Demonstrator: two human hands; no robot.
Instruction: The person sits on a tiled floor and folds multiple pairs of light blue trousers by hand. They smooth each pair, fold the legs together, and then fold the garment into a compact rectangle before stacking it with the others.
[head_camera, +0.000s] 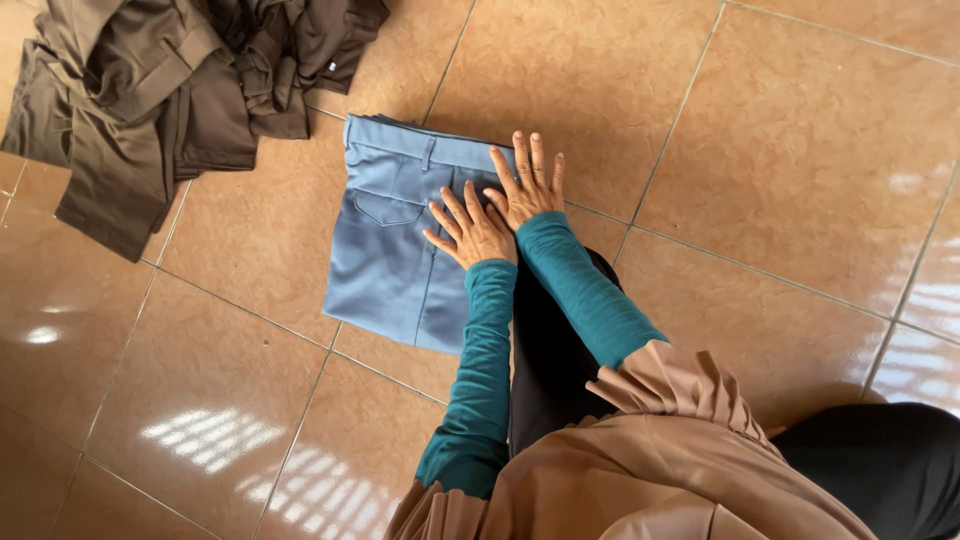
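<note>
Left hand: you are laying your left hand (470, 232) flat on the folded blue trousers (400, 240), fingers spread, the grip open and clasping nothing.
Right hand: you are pressing your right hand (528, 188) palm-down just beside the left, thumbs side by side, its grip open too, fingertips reaching toward the waistband edge.
Trousers: they are lying folded into a rough square directly under both palms, waistband at the far end from you, a back pocket showing just left of the left hand.
Sleeves: you are wearing teal sleeves (585, 290) running back from both wrists.
Floor: the tan tiled floor (780, 160) is carrying the trousers.
Pile: crumpled brown garments (150, 90) are lying well apart, far left of your hands.
</note>
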